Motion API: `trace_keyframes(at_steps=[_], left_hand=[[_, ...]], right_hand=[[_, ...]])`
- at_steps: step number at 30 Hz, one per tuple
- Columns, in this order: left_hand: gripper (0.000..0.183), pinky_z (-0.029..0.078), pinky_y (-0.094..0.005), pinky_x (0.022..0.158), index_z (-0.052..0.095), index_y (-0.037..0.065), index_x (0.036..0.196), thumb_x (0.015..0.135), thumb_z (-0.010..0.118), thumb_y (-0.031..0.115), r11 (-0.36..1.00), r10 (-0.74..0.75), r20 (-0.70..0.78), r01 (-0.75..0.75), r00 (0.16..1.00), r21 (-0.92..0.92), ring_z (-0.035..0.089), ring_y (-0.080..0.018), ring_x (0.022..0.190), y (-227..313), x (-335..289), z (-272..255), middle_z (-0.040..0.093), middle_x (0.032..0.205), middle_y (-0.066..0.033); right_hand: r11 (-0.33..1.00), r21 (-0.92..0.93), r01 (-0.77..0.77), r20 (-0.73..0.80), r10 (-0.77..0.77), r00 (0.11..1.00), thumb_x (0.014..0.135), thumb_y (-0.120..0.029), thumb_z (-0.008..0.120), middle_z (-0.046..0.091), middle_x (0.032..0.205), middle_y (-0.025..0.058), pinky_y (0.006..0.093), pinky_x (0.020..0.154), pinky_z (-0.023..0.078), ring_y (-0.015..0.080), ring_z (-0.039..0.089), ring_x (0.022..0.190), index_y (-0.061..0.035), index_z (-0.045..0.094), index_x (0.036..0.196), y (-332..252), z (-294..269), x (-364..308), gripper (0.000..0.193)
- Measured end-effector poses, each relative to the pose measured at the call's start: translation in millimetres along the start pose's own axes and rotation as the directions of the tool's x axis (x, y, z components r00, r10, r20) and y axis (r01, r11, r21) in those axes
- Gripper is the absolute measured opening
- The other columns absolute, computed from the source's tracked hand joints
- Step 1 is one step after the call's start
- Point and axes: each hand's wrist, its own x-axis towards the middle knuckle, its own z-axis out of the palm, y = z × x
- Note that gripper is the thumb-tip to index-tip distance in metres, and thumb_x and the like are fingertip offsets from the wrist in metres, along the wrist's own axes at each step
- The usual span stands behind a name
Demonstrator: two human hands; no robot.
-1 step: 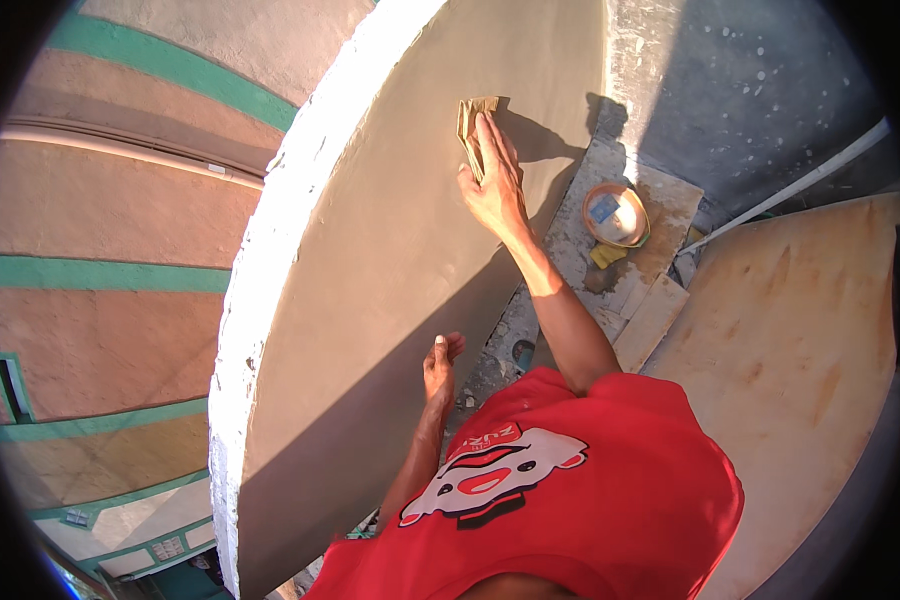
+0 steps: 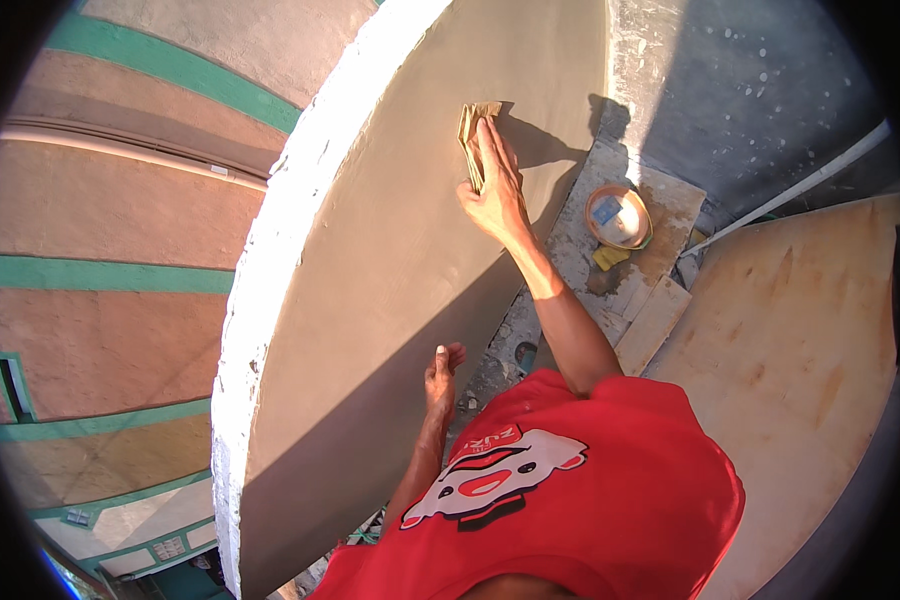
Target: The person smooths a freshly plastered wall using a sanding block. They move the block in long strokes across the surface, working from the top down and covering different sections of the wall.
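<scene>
A folded tan pad (image 2: 469,145), like stiff paper or thin card, is in my right hand (image 2: 497,200). That hand presses it against the upper part of a smooth grey-brown plastered wall (image 2: 400,230), its fingers stretched along the pad. Lower down, beside the shaded part of the wall, my left hand (image 2: 441,380) is held up with thumb and fingers apart. Nothing shows in it; whether it touches the plaster I cannot tell.
A rough white wall edge (image 2: 260,270) runs along the left. To the right, a round orange basin (image 2: 618,217) with a yellow cloth (image 2: 610,257) beside it stands on a stained board. Farther right are a large plywood sheet (image 2: 780,370) and a pale pipe (image 2: 800,185).
My left hand has dropped very slightly. The right hand and the pad stay at nearly the same spot on the wall.
</scene>
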Motion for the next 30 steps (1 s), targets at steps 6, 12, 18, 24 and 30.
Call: trace_keyframes(at_steps=[6,12,18,24,30], left_hand=[[0.051,0.042,-0.0397,0.103,0.068,0.004,0.127,0.105,0.052,0.047,0.990,-0.136,-0.037,0.137,0.990,0.024,0.067,-0.0226,0.117,-30.0,-25.3,-26.9,0.072,0.123,-0.0120],[0.039,0.044,-0.0355,0.099,0.069,0.005,0.125,0.102,0.061,0.036,0.991,-0.092,0.022,0.089,0.996,0.102,0.067,-0.0202,0.113,-31.2,-21.7,-35.7,0.073,0.120,-0.0099],[0.037,0.046,-0.0356,0.097,0.069,0.005,0.125,0.101,0.061,0.033,0.983,-0.060,0.021,0.056,0.998,0.174,0.067,-0.0206,0.113,-25.5,-19.8,-44.8,0.074,0.117,-0.0093],[0.038,0.047,-0.0367,0.098,0.070,0.004,0.123,0.102,0.061,0.035,0.978,-0.077,0.026,0.070,0.997,0.198,0.067,-0.0207,0.111,-23.5,-15.4,-52.2,0.073,0.115,-0.0099],[0.058,0.047,-0.0382,0.098,0.068,-0.001,0.125,0.106,0.047,0.050,0.978,-0.117,0.014,0.112,0.993,0.178,0.068,-0.0228,0.110,-20.1,-15.1,-52.6,0.073,0.117,-0.0132]], right_hand=[[0.991,-0.123,0.045,-0.011,-0.047,0.999,0.077,0.008,0.062,0.037,0.158,0.0192,0.0520,0.118,0.033,0.0419,0.037,0.144,-0.0017,0.031,0.157,9.9,-9.7,-4.8,0.086],[0.987,0.087,-0.137,-0.142,0.148,0.979,0.081,0.005,0.058,0.046,0.153,0.0217,0.0477,0.115,0.038,0.0412,0.044,0.141,-0.0053,0.037,0.156,0.2,-15.5,16.5,0.079],[0.994,-0.109,0.008,0.047,-0.003,0.999,0.084,-0.005,0.069,0.037,0.155,0.0228,0.0529,0.112,0.037,0.0415,0.043,0.133,-0.0003,0.029,0.158,5.6,-17.5,18.3,0.084],[0.976,0.178,0.128,-0.052,-0.121,0.991,0.096,-0.017,0.059,0.011,0.168,0.0255,0.0550,0.126,0.010,0.0429,0.013,0.155,0.0001,0.018,0.162,28.6,5.0,47.0,0.079],[0.979,0.190,0.075,-0.147,-0.047,0.988,0.109,-0.050,0.035,0.004,0.170,0.0264,0.0553,0.127,0.006,0.0438,0.005,0.157,0.0028,0.011,0.162,-2.2,29.8,40.1,0.079]])
